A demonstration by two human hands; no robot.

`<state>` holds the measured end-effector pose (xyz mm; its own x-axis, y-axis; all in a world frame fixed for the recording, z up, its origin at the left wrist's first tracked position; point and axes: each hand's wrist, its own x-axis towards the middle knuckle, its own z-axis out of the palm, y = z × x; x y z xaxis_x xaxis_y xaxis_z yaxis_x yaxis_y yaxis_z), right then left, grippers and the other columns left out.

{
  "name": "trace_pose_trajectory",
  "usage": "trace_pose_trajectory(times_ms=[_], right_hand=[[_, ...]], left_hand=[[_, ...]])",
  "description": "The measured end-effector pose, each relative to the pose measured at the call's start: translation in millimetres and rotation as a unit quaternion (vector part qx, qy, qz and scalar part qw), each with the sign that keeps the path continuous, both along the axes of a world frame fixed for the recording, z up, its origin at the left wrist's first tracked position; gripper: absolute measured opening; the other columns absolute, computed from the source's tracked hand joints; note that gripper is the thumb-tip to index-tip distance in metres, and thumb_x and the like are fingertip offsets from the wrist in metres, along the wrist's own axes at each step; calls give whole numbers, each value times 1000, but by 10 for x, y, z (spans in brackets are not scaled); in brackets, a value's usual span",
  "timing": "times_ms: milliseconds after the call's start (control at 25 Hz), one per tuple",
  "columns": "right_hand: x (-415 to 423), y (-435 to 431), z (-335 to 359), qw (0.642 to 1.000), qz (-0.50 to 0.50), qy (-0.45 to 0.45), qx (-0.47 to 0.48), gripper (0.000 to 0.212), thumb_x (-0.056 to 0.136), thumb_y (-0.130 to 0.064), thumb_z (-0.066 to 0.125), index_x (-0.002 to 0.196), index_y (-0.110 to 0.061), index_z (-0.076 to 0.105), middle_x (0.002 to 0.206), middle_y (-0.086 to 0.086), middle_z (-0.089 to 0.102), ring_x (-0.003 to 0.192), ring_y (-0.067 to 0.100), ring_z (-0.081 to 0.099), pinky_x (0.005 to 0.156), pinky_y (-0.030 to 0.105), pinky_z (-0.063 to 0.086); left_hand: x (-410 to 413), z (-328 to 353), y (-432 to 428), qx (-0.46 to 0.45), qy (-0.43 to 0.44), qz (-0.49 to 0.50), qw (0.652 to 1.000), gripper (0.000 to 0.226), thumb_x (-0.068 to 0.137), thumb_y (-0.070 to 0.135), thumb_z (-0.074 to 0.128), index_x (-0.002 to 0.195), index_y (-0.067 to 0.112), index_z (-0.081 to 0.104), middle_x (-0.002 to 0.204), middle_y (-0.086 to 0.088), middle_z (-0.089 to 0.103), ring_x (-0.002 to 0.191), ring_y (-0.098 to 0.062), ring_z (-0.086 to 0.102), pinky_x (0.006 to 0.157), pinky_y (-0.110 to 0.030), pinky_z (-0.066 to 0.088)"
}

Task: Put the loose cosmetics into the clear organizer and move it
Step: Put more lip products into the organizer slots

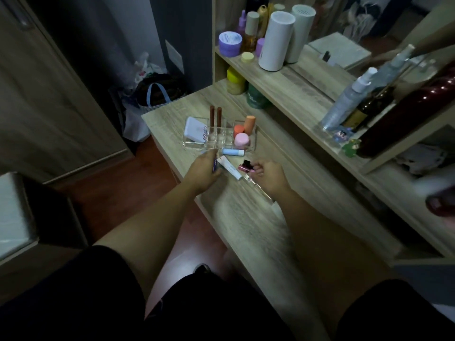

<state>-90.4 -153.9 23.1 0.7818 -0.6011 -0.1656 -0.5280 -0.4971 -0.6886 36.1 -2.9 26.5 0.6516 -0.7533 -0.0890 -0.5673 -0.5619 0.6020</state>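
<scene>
The clear organizer (197,143) stands on the wooden dresser top (246,217). It holds a white compact (195,129), two brown lip tubes (215,115), an orange sponge (249,124) and a pink jar (241,140). A light blue tube (232,152) lies just in front of it. My left hand (204,172) is closed on a small purple tube (215,166). Beside it lies a white tube (230,169). My right hand (269,177) pinches a pink lip gloss (245,166). A clear slim tube (258,187) lies partly under that hand.
A raised shelf (283,84) behind the organizer carries purple jars, a white cylinder (275,40) and bottles. A yellow jar (235,81) and a green jar (256,97) stand below it. Spray bottles (349,99) and a mirror are at right. Bags (152,92) lie on the floor to the left.
</scene>
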Motion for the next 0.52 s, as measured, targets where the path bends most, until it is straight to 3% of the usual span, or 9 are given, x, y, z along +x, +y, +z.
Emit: trace_pose_trajectory(times_ms=[120, 240, 320, 400, 520], right_hand=[[-221, 60, -131, 996, 12, 45, -77, 33, 83, -11, 64, 116, -8, 63, 114, 15, 65, 98, 27, 62, 88, 33, 49], [-334, 139, -256, 988, 15, 88, -127, 42, 84, -15, 64, 125, -10, 56, 124, 13, 59, 112, 29, 56, 98, 36, 46], [-367, 188, -330, 983, 13, 118, -137, 44, 87, -15, 62, 130, -9, 51, 127, 14, 57, 115, 30, 54, 101, 37, 44], [-361, 215, -390, 981, 6, 135, -142, 41, 89, -13, 59, 129, -8, 52, 127, 16, 57, 115, 31, 54, 101, 38, 44], [-334, 290, -452, 978, -7, 156, -142, 34, 92, -11, 54, 125, -7, 53, 123, 16, 57, 112, 30, 54, 96, 38, 46]], left_hand=[[-132, -188, 131, 36, -19, -9, 999, 43, 86, 9, 57, 127, -1, 47, 120, -27, 55, 109, -40, 52, 92, -40, 42], [-197, -341, 232, 90, -21, -8, 996, 58, 91, 12, 51, 143, -1, 28, 148, -25, 33, 132, -38, 35, 113, -42, 30], [-244, -394, 284, 129, -12, -27, 991, 62, 95, 18, 47, 146, 0, 17, 155, -23, 20, 141, -37, 24, 118, -42, 21], [-273, -428, 339, 111, -19, -29, 993, 55, 95, 18, 47, 142, -3, 27, 150, -25, 30, 135, -39, 34, 115, -43, 28], [-317, -440, 436, 68, -66, 11, 995, 38, 92, 14, 51, 126, -5, 48, 123, -27, 53, 109, -40, 51, 95, -43, 41]])
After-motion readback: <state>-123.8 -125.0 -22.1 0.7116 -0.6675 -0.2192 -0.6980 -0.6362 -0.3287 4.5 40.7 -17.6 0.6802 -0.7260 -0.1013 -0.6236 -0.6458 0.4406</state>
